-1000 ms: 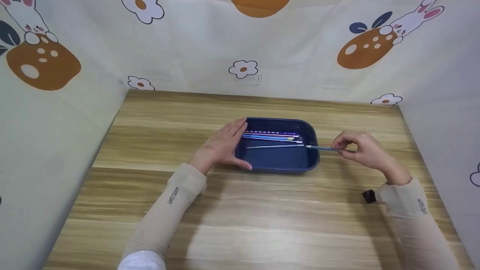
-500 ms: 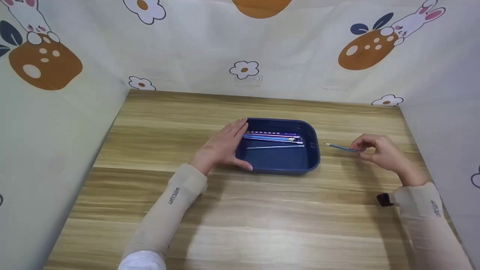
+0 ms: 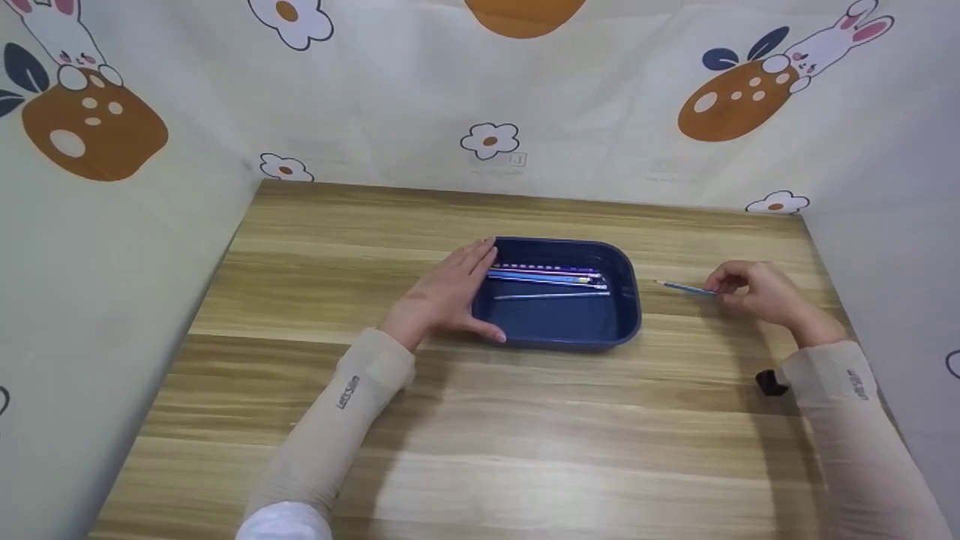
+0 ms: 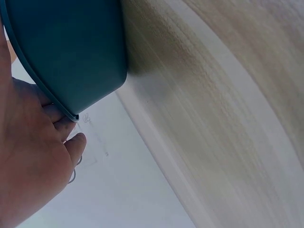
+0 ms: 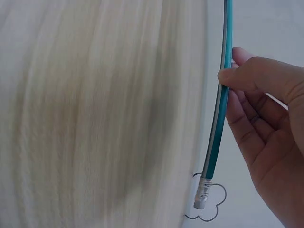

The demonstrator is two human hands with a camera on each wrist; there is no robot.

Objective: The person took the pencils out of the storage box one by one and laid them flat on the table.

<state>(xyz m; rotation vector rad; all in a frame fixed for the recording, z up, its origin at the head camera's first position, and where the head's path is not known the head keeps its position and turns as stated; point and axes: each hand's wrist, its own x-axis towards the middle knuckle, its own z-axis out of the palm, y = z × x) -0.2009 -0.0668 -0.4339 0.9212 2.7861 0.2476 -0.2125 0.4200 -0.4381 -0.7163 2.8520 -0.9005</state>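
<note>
Right hand point(image 3: 765, 296) pinches a pencil point(image 3: 688, 288) beside the dark blue container point(image 3: 559, 322)

The person's two hands are well apart. The right hand holds the pencil between thumb and fingers, off the wooden table point(image 3: 562, 420), to the right of the container. Its sharpened tip points left toward the container's right end, near the rim but not touching it. In the right wrist view the pencil is blue-green, with a metal band and eraser at its other end.

The left hand point(image 3: 442, 294) rests against the container's left end, fingers straight and thumb spread wide, the thumb at the near corner and the fingertips at the far one. In the left wrist view the fingers lie along the outside of the rim.

Inside the container, a group of pencils point(image 3: 540, 278) in purple and blue tones lies lengthwise toward the far side; they overlap too closely to count. A thin silvery-blue pencil point(image 3: 552, 295) lies a little apart, nearer the middle.

Both arms wear pale sleeves point(image 3: 322, 427) with dark lettering, and a small black object point(image 3: 771, 382) sits at the right wrist. Beyond the table stands a whitish backdrop point(image 3: 390, 97) printed with rabbits, orange fruit and outlined flowers.
</note>
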